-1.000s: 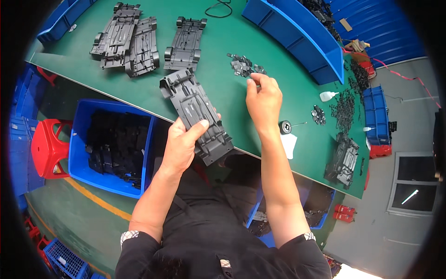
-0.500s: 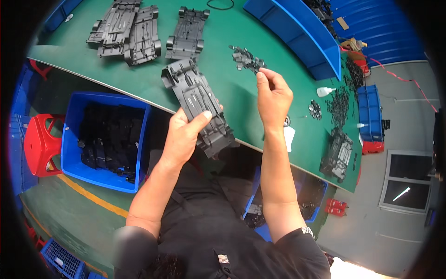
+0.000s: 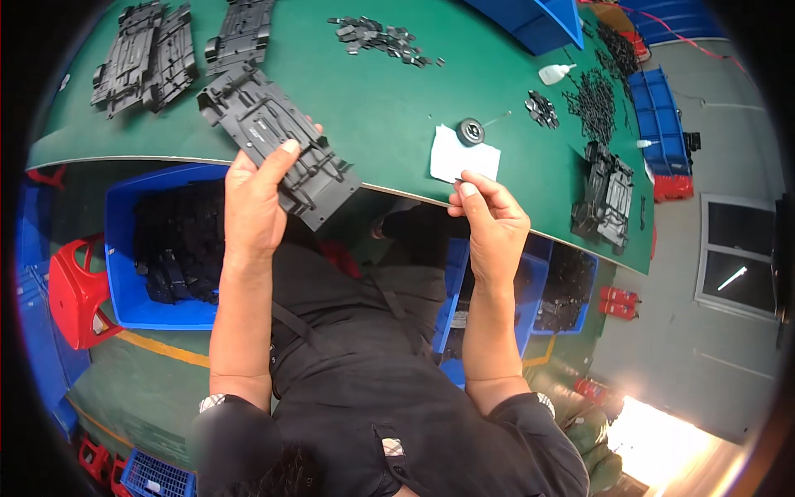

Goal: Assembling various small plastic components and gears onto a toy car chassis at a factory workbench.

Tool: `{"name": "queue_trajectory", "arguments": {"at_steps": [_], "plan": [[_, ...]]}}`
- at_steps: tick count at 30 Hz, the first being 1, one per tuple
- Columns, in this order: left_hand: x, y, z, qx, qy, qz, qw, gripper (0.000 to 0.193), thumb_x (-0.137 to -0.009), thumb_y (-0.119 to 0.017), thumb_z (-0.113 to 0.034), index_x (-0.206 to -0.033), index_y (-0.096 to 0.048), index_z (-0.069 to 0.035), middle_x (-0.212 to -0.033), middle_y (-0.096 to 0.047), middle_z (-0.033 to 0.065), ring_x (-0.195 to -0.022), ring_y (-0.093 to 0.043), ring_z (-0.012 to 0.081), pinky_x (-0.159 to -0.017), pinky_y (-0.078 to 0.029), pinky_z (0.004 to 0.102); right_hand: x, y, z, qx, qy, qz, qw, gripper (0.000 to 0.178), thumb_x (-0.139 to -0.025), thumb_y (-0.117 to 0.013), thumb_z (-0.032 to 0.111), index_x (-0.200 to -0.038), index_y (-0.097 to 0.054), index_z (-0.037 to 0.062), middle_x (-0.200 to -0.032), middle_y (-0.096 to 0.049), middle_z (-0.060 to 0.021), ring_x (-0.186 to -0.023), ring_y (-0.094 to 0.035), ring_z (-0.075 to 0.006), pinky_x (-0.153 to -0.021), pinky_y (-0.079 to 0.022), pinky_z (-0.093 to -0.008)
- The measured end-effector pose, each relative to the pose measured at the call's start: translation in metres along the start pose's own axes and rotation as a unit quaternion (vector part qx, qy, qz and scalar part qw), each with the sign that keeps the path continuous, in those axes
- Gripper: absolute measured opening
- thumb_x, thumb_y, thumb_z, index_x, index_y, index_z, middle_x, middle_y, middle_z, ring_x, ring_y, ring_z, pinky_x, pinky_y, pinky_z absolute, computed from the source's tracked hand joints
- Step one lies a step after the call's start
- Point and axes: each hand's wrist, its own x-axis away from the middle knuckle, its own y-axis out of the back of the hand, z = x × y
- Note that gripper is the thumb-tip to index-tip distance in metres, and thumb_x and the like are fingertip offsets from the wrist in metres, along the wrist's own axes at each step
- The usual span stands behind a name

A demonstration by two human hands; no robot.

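Observation:
My left hand [image 3: 257, 207] is wrapped round a black plastic toy car chassis [image 3: 255, 114], thumb on its upper face; it is tilted over the table's near edge. My right hand [image 3: 498, 222] is closed in a pinch by the same edge, fingertips at a white paper sheet [image 3: 451, 161]. A small dark piece shows between thumb and finger, too little of it to tell its kind. On the sheet's far edge sits a black wheel [image 3: 470, 132]. A scattered pile of small black plastic pieces [image 3: 377, 40] lies farther back on the green table [image 3: 373, 124].
More chassis [image 3: 137, 50] lie at the far left, another pair [image 3: 609, 195] at the right. Near the right end are a white squeeze bottle [image 3: 555, 74], small black parts [image 3: 542, 109] and a blue bin [image 3: 658, 120]. A blue crate [image 3: 157, 317] of black parts and red stool [image 3: 74, 290] stand below.
My right hand has come back from the pile of small black pieces to the near edge, with a small piece in its pinch. The view has shifted; my left hand still holds the chassis.

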Motion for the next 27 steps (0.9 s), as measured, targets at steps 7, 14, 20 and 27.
{"name": "queue_trajectory", "arguments": {"at_steps": [7, 14, 20, 27], "plan": [[0.001, -0.002, -0.001, -0.005, 0.002, -0.006, 1.0, 0.026, -0.088, -0.057, -0.002, -0.113, -0.056, 0.004, -0.107, -0.063, 0.0128, -0.1, -0.062, 0.0209, -0.086, -0.052, 0.0337, -0.012, 0.013, -0.014, 0.094, 0.074, -0.042, 0.992, 0.015, -0.085, -0.066, 0.001, -0.099, -0.067, -0.0027, -0.087, -0.064, -0.0036, -0.071, -0.058, -0.007, -0.063, -0.048, -0.02], [0.0, -0.002, -0.002, -0.003, 0.006, -0.005, 1.0, 0.027, -0.088, -0.057, -0.003, -0.114, -0.056, 0.004, -0.108, -0.063, 0.0143, -0.1, -0.062, 0.0209, -0.087, -0.051, 0.0336, -0.024, 0.011, -0.014, 0.244, 0.156, -0.069, 0.955, 0.012, -0.083, -0.064, -0.001, -0.094, -0.068, 0.0002, -0.082, -0.062, -0.0028, -0.068, -0.056, -0.0072, -0.063, -0.047, -0.0212], [0.001, -0.002, -0.003, 0.002, 0.008, -0.003, 1.0, 0.027, -0.089, -0.056, -0.003, -0.115, -0.056, 0.005, -0.108, -0.063, 0.0154, -0.099, -0.062, 0.0205, -0.087, -0.051, 0.0333, -0.032, 0.009, -0.01, 0.366, 0.216, -0.077, 0.902, 0.014, -0.082, -0.063, -0.002, -0.094, -0.068, 0.0009, -0.082, -0.063, -0.0076, -0.064, -0.057, -0.0118, -0.061, -0.048, -0.025], [0.002, -0.002, -0.004, 0.0, 0.004, -0.004, 1.0, 0.028, -0.089, -0.056, -0.003, -0.115, -0.056, 0.005, -0.108, -0.064, 0.0158, -0.099, -0.062, 0.0202, -0.087, -0.051, 0.0334, -0.037, 0.007, -0.011, 0.43, 0.242, -0.071, 0.867, 0.014, -0.08, -0.063, -0.001, -0.093, -0.068, 0.0033, -0.08, -0.062, -0.0099, -0.061, -0.057, -0.0177, -0.059, -0.047, -0.0295]]}}
